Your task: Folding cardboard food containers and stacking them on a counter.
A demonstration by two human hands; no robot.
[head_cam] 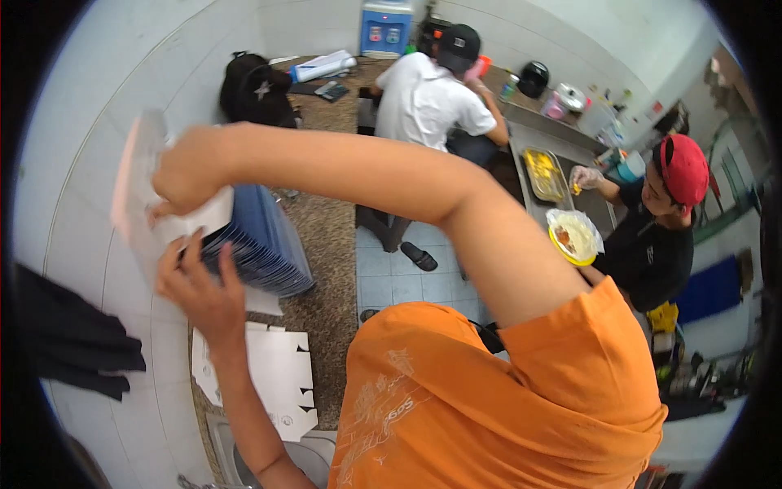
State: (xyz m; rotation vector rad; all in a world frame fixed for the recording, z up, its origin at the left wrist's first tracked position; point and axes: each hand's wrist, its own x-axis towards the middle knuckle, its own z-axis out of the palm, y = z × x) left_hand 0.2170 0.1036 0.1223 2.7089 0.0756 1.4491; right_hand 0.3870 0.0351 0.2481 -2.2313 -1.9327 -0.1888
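Observation:
My right hand point(194, 166) is curled at a pale, partly assembled cardboard box point(137, 202), blurred by motion and held up near the tiled wall. Some of its fingers are hidden behind the hand. My left hand point(204, 293) is spread just below, its fingertips by the lower part of the box; whether they touch it is unclear. Beneath and to the right of both hands stands a tall stack of blue-edged flat cardboard blanks point(263, 244). More white die-cut box blanks point(281, 373) lie on the granite counter point(333, 305) near my left forearm.
A metal sink point(305, 458) adjoins the counter's near end. Dark cloth point(79, 342) hangs on the wall; a black backpack point(253, 91) sits farther along. A person in white point(415, 104) crouches beyond. Another in a red cap point(663, 214) handles food beside a tray point(544, 174).

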